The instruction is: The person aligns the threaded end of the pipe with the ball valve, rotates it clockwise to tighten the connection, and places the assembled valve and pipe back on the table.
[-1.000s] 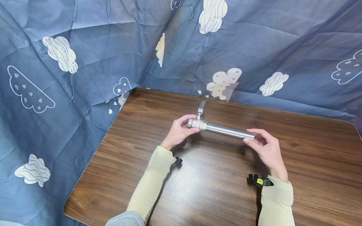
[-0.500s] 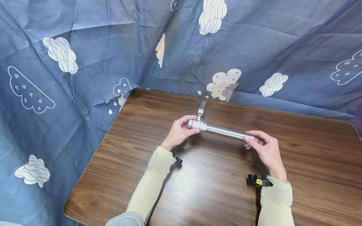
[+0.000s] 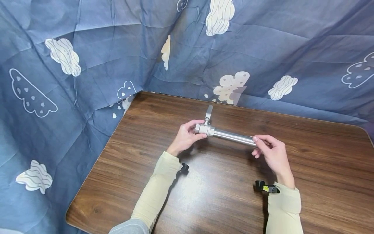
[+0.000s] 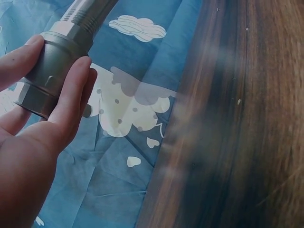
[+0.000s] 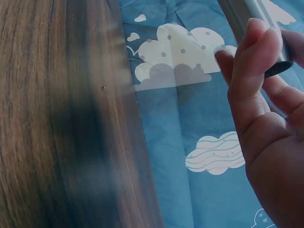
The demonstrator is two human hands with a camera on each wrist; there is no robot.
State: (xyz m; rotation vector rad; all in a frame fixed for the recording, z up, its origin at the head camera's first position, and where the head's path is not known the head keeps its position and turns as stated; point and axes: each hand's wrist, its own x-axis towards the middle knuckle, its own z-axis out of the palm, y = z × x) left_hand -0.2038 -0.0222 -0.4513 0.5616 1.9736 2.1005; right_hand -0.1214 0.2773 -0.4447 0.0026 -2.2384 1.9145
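Observation:
A steel ball valve (image 3: 203,129) with a flat lever handle (image 3: 209,112) pointing away sits in my left hand (image 3: 184,137), gripped between thumb and fingers. From its right end runs a shiny metal pipe (image 3: 233,136), and threads (image 4: 78,16) show at that joint in the left wrist view. My right hand (image 3: 273,151) pinches the pipe's far end with thumb and fingers. In the right wrist view the pipe's open end (image 5: 279,69) shows between the fingers. Valve and pipe are held up over the table, the pipe sloping slightly toward the right.
A brown wood-grain table (image 3: 131,182) lies under both hands. Behind it and at the left hangs a blue curtain (image 3: 96,65) with cloud prints, close to the table's back edge. Black wrist cameras (image 3: 260,186) stick out from the sleeves.
My right hand has shifted a little left along the pipe, its thumb and fingers now further over the end. The left hand and valve have barely moved.

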